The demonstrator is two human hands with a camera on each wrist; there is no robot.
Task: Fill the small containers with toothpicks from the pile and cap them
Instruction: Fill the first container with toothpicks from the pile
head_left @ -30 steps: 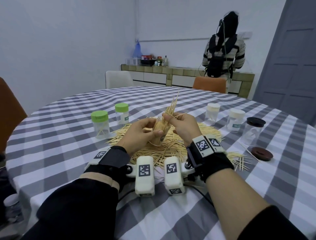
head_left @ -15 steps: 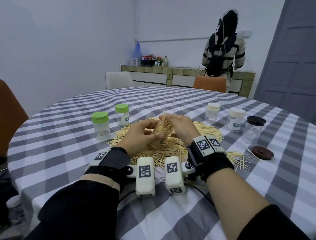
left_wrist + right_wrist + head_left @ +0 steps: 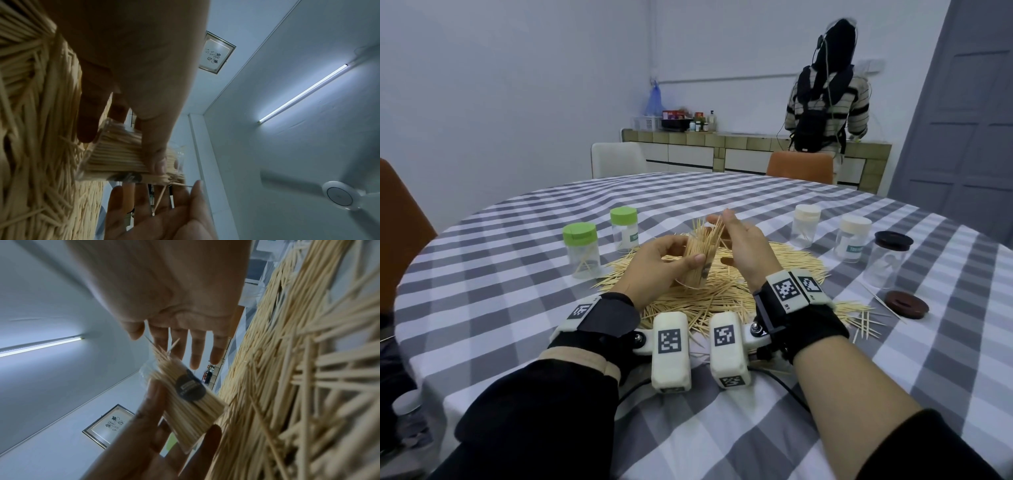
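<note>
The big toothpick pile (image 3: 722, 284) lies mid-table. Just above it, the left hand (image 3: 654, 263) wraps the full clear container (image 3: 697, 263). The right hand (image 3: 743, 246), fingers straight, should gently pat sticking-out toothpicks (image 3: 709, 229) level.

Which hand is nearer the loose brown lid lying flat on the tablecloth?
Right. The right hand is at the toothpick tips above the pile, on the brown lid's side; the left hand grips the filled container, farther away.

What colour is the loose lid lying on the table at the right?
Dark brown. The loose lid shows best in the head view, on the checked table.
</note>
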